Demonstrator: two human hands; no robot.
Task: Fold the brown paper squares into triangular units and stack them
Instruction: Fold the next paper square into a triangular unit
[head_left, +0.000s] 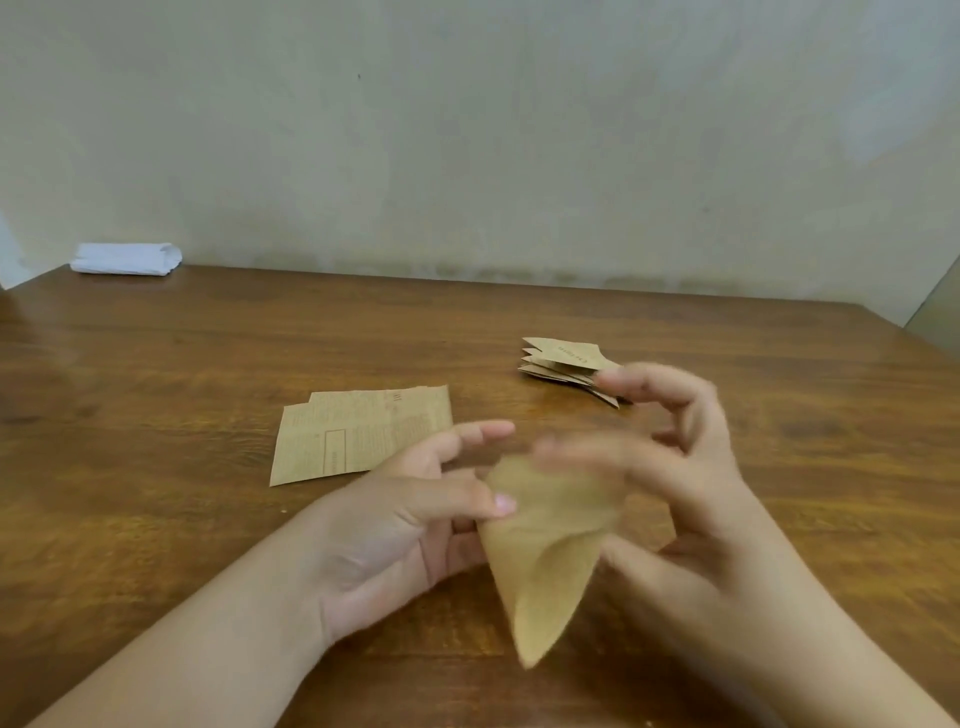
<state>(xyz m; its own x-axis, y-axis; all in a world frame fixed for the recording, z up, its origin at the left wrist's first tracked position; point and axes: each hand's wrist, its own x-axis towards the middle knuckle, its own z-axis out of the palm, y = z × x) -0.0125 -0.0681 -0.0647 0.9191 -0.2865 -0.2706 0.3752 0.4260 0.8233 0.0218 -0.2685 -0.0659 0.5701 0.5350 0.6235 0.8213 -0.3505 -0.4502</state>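
A: Far left of both hands, by the wall?

B: White bundle, at the back corner of the table. Well apart from everything else.

A: Closer in?

B: Loose pile of flat squares, printed, overlapping, lying just beyond the left hand. Near corner hidden behind its fingers.

A: Left hand itself?

B: Palm turned inward, thumb pressed against the left edge of the paper, other fingers behind it. Pinching that sheet, index finger stretched out above.

A: The paper?

B: Held up off the table between the two hands. Partly folded, curled into a cone-like shape, point down and toward the body. Blurred at the top.

A: Right hand?

B: Fingers half curled and spread, blurred. Lower fingers against the sheet's right edge; index raised clear. Holding or only touching — cannot tell.

A: Beyond it?

B: Stack of folded units, pointed ends fanned out, lying past the right fingertips. Partly hidden by them.
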